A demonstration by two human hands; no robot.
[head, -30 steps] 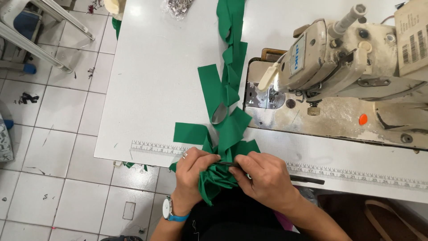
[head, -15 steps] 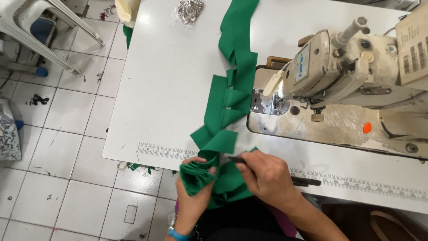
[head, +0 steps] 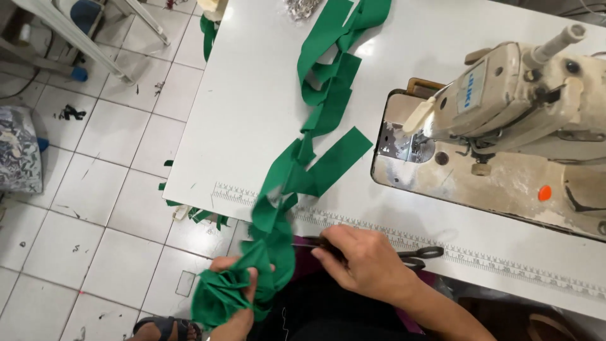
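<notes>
A long chain of green fabric pieces [head: 325, 95] runs down the white table [head: 252, 113] and off its front edge. My left hand [head: 237, 297] grips a bunched wad of the green fabric below the table edge, over my lap. My right hand [head: 366, 262] rests at the table's front edge on a pair of black-handled scissors [head: 416, 256], its fingers close to the hanging fabric strip.
A cream sewing machine [head: 505, 120] takes up the right of the table. A printed ruler strip [head: 505, 265] lines the front edge. Green scraps [head: 196, 213] lie on the tiled floor at left, near a patterned bag [head: 19, 151] and chair legs [head: 69, 38].
The fabric chain has been drawn off the table toward me. My left hand has dropped lower with the bunched fabric, and my right hand has moved right to the scissors.
</notes>
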